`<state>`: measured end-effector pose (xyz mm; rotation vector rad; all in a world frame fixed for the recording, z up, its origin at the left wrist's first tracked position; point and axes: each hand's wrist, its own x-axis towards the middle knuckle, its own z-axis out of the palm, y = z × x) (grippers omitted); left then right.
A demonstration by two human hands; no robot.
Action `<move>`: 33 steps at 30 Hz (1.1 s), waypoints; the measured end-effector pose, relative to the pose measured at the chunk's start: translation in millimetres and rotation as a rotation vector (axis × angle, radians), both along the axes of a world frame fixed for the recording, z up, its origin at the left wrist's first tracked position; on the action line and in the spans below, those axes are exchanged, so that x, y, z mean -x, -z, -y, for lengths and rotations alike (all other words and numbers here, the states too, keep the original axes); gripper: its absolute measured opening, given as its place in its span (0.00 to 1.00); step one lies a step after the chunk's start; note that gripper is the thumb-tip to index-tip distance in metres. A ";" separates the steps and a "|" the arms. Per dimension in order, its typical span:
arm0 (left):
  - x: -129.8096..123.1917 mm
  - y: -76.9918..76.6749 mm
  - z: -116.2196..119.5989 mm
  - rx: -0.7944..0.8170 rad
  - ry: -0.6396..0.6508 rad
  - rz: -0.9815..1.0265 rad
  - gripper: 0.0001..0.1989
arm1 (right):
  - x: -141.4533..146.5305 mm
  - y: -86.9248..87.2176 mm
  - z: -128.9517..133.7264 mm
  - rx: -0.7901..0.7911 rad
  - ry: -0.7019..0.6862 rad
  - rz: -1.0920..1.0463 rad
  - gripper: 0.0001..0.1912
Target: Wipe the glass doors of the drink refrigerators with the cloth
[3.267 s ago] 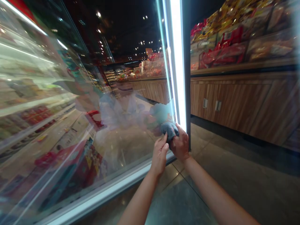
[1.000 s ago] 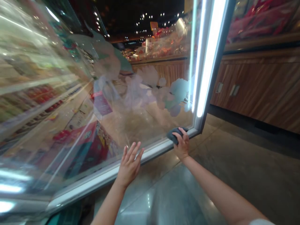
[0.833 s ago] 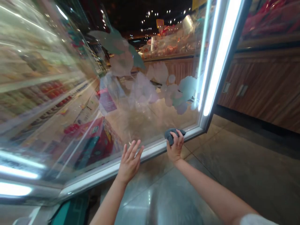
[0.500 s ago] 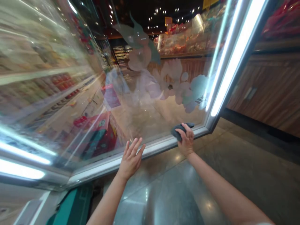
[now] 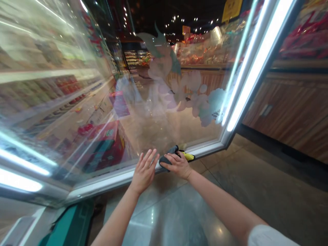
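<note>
Cloth [image 5: 164, 164] | right hand [image 5: 178, 166] grasping it on door frame [image 5: 207, 149] | left hand [image 5: 145, 172] released, spread | yellow sign [image 5: 232, 10] illegible

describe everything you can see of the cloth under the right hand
The cloth looks like soft fabric, mostly dark grey-blue, with a bright yellow, dark-edged part showing on the right. It is bunched rather than spread flat, with one grey fold poking up past the fingers. It sits against the pale bottom rail of the glass door frame. The right hand lies over it, hiding its middle; the left hand is close beside it, though whether they touch is unclear.
</note>
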<state>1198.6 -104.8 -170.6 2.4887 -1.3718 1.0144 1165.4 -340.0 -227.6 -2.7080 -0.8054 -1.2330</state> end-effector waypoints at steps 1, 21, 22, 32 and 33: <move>0.6 3.2 5.0 -0.010 0.007 -0.008 0.33 | 2.8 0.7 8.7 0.007 0.016 -0.012 0.20; 13.8 55.2 98.7 -0.148 0.110 -0.083 0.34 | 51.2 3.1 219.2 -0.150 0.348 0.018 0.25; 13.9 55.2 100.9 -0.152 0.111 -0.090 0.35 | 53.5 3.8 226.6 -0.171 0.372 0.029 0.25; 15.9 54.5 66.8 -0.230 0.108 -0.099 0.37 | 62.5 10.8 166.0 -0.277 0.399 -0.046 0.23; 16.5 54.8 59.2 -0.234 0.101 -0.110 0.37 | 62.1 10.8 150.5 -0.270 0.376 -0.067 0.24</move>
